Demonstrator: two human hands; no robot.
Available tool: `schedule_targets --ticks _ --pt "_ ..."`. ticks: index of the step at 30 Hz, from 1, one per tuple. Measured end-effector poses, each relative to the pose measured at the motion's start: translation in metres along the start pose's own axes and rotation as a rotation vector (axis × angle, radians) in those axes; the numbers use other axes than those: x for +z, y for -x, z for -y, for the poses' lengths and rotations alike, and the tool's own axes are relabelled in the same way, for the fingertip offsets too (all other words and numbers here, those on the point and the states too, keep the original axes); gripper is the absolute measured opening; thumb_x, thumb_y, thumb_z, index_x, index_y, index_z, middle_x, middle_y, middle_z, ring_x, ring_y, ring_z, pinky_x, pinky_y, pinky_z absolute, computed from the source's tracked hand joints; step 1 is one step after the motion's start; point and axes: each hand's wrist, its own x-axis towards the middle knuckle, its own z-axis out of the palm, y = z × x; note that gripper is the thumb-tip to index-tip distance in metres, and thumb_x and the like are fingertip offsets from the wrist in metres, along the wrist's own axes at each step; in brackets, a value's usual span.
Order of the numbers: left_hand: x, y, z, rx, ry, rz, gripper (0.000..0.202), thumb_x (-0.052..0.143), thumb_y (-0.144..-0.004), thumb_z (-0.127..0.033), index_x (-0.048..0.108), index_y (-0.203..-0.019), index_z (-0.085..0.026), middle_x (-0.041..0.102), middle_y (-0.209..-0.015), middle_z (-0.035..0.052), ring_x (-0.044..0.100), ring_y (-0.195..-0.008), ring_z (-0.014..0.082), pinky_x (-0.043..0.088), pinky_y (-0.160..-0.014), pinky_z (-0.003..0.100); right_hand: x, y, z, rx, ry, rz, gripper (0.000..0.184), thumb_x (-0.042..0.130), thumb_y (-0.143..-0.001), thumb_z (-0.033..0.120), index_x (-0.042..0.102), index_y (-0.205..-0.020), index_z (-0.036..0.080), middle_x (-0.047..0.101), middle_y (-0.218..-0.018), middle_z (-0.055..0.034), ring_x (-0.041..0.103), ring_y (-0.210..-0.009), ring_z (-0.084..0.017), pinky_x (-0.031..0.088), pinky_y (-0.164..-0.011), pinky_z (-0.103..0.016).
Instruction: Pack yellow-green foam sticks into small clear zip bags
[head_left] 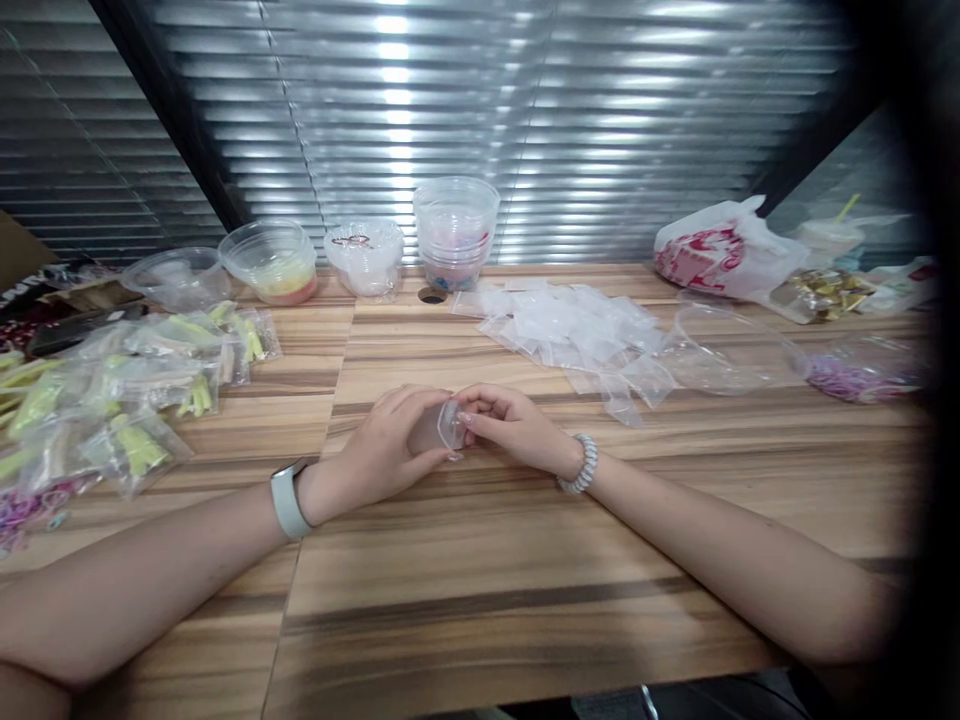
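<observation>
A small clear plastic bag [433, 428] is held between my two hands over the middle of the wooden table [450, 560]. My left hand [382, 440] curls around the bag's left side, thumb below and fingers above. At the bag's right edge, my right hand [510, 425] pinches it with thumb and fingertips. The bag's edge facing right looks slightly parted. Whether anything lies inside the bag cannot be made out. Beyond my right hand spreads a pile of flat clear bags [577, 330].
Filled bags with yellow-green pieces [142, 440] lie at the left. Along the back stand a bowl [270, 265], a wrapped stack of containers [365, 255] and stacked tubs [456, 230]. A white-and-red plastic bag [712, 250] and purple bands in a container [862, 375] are at right.
</observation>
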Motion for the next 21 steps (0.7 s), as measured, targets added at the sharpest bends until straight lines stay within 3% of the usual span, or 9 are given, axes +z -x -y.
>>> schedule_targets --ticks 21 --pt "-0.001 0.0 -0.001 0.025 0.01 0.014 0.049 0.063 -0.084 -0.031 0.043 -0.128 -0.018 0.053 -0.127 0.008 0.049 -0.118 0.0195 0.04 -0.103 0.036 0.0 0.0016 -0.0012 0.006 -0.034 0.01 0.024 0.066 -0.083 0.03 0.062 -0.1 0.013 0.064 -0.09 -0.004 0.059 -0.07 -0.007 0.052 -0.068 -0.021"
